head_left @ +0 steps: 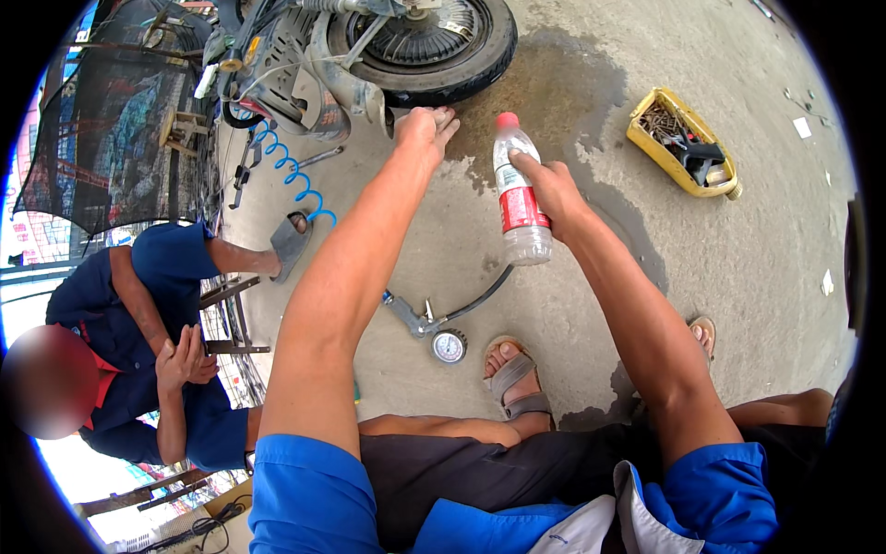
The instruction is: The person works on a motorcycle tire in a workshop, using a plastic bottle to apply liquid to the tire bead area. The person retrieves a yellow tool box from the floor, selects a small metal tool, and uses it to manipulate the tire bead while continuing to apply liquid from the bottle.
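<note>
My right hand [554, 192] is wrapped round a clear plastic bottle [520, 210] with a red cap and a red-and-white label. The bottle stands nearly upright in the picture, its cap toward the wheel; I cannot tell how much liquid is inside. At the lower edge of the black tyre [480, 76], my left hand [426, 135] reaches out with its fingers stretched and nothing seen in them. Whether it touches the rubber is unclear. The tyre belongs to a scooter [293, 83] lying on its side. A wet patch [568, 78] darkens the concrete beside the wheel.
A tyre inflator with a round gauge [449, 345] lies between my arms, near my sandalled foot [515, 377]. A blue coiled hose [295, 175] runs left of my left arm. On the right sits a cut yellow container [651, 148] of bolts and tools. Another person [120, 314] sits at left.
</note>
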